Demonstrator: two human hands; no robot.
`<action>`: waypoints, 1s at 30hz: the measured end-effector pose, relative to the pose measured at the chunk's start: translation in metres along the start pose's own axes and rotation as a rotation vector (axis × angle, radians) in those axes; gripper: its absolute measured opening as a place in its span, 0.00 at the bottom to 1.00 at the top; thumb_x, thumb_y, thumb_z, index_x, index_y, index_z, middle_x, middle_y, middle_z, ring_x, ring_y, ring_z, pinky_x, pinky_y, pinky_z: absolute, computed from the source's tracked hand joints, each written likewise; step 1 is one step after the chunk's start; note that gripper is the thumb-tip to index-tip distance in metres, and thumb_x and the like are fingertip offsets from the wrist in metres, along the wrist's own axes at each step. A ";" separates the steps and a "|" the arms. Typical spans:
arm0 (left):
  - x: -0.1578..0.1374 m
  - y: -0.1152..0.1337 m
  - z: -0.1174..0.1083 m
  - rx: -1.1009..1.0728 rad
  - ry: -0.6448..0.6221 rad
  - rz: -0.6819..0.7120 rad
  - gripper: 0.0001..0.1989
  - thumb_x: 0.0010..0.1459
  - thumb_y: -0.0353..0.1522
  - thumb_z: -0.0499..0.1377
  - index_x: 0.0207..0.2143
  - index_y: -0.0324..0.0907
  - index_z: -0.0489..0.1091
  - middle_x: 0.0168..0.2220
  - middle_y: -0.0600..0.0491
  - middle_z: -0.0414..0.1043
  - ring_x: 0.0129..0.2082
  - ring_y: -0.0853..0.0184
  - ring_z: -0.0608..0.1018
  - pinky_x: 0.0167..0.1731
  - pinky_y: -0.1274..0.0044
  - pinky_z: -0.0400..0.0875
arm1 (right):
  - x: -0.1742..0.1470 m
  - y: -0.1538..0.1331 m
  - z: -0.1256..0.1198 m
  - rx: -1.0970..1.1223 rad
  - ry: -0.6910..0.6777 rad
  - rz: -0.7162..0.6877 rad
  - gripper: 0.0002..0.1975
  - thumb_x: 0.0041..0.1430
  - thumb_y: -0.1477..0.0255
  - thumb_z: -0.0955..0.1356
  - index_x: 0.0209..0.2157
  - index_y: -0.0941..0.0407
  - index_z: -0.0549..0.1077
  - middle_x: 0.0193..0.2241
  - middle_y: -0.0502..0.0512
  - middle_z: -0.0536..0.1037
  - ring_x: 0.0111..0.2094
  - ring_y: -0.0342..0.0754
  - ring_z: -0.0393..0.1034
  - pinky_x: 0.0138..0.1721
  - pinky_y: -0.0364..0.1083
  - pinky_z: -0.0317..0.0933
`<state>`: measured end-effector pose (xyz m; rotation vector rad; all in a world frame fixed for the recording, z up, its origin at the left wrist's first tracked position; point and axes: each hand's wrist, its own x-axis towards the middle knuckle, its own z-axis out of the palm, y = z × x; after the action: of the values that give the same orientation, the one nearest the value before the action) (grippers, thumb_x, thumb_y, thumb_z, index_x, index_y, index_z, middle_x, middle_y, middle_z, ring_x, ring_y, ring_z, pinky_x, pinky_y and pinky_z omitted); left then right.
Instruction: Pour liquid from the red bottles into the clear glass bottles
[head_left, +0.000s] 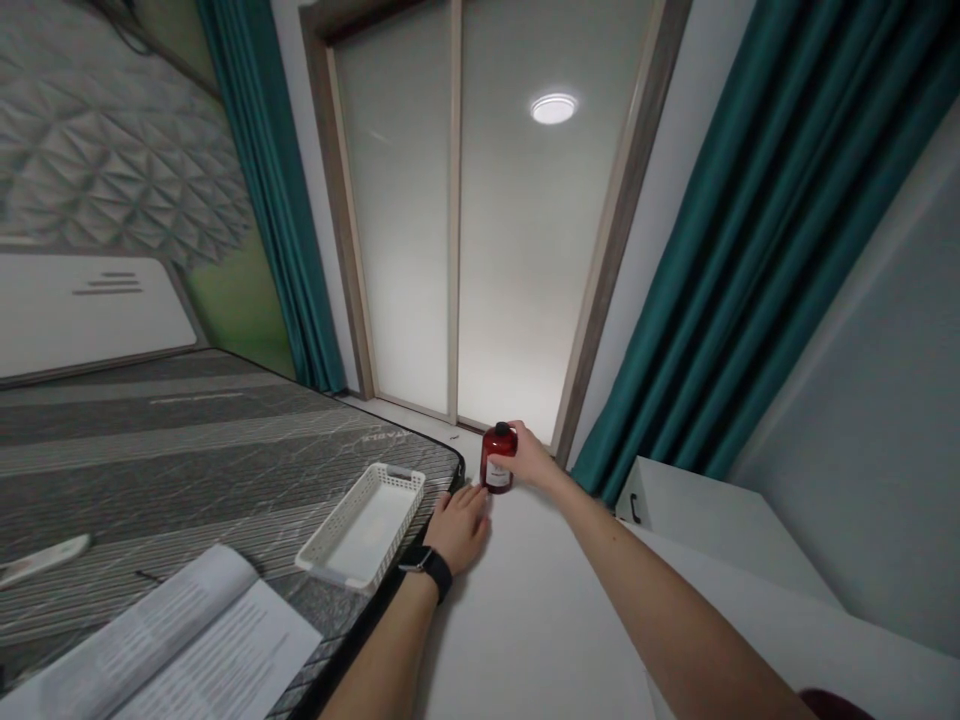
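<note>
A dark red bottle (498, 445) with a black cap and a pale label stands upright at the far end of the white tabletop (540, 620). My right hand (527, 458) is closed around its right side, with the thumb across the label. Close to the bottle's base, my left hand (459, 525) lies palm down on the table's left edge, fingers stretched forward. A black watch (427, 568) is on the left wrist. Whether the left fingertips touch the bottle is hard to make out.
Left of the table is a grey striped mattress (247, 450). On it lie a white plastic basket (367, 525), an open book (172, 640) and a white handled object (45, 560). A white cabinet (720, 530) stands right. Sliding doors (517, 300) and green curtains (720, 300) are behind.
</note>
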<state>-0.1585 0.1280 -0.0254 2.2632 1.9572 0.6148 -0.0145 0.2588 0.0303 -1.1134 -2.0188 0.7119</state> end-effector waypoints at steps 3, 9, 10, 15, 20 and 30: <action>0.001 0.000 0.006 0.033 -0.028 0.008 0.21 0.65 0.31 0.51 0.60 0.44 0.63 0.64 0.48 0.64 0.65 0.56 0.63 0.63 0.55 0.53 | 0.001 -0.001 0.006 -0.036 0.037 0.044 0.30 0.44 0.71 0.76 0.49 0.52 0.64 0.43 0.55 0.75 0.44 0.53 0.72 0.46 0.51 0.64; 0.002 0.000 0.011 0.076 -0.041 -0.001 0.21 0.67 0.33 0.49 0.61 0.42 0.61 0.65 0.45 0.61 0.67 0.56 0.60 0.64 0.53 0.51 | -0.001 -0.005 0.010 -0.117 0.054 0.105 0.31 0.46 0.66 0.76 0.51 0.53 0.62 0.47 0.59 0.73 0.49 0.56 0.71 0.47 0.53 0.63; 0.002 0.000 0.010 0.079 -0.042 0.000 0.21 0.67 0.33 0.49 0.61 0.42 0.61 0.66 0.46 0.61 0.67 0.56 0.60 0.63 0.53 0.51 | -0.001 -0.006 0.009 -0.128 0.051 0.108 0.32 0.47 0.65 0.75 0.51 0.53 0.62 0.47 0.60 0.73 0.49 0.56 0.70 0.47 0.53 0.63; 0.002 0.003 0.006 0.100 -0.025 0.003 0.20 0.67 0.34 0.50 0.60 0.43 0.62 0.64 0.47 0.63 0.65 0.56 0.62 0.62 0.55 0.53 | -0.002 -0.009 0.008 -0.180 0.028 0.126 0.34 0.48 0.63 0.75 0.55 0.52 0.61 0.50 0.61 0.72 0.50 0.56 0.71 0.48 0.52 0.63; 0.000 0.008 -0.005 0.140 0.016 0.006 0.15 0.65 0.32 0.52 0.52 0.43 0.68 0.57 0.47 0.71 0.59 0.56 0.68 0.58 0.60 0.58 | -0.005 -0.020 0.000 -0.260 0.023 0.157 0.47 0.47 0.57 0.74 0.63 0.55 0.51 0.57 0.69 0.66 0.56 0.62 0.67 0.51 0.56 0.61; -0.003 0.029 -0.013 0.152 0.034 0.060 0.09 0.64 0.29 0.52 0.38 0.41 0.73 0.40 0.46 0.77 0.44 0.56 0.75 0.44 0.67 0.64 | -0.058 -0.054 -0.048 -0.523 -0.085 0.078 0.39 0.53 0.56 0.72 0.61 0.55 0.56 0.57 0.68 0.69 0.58 0.65 0.64 0.54 0.60 0.55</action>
<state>-0.1364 0.1175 -0.0053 2.4238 2.0225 0.5300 0.0195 0.1879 0.0804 -1.4800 -2.3163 0.2692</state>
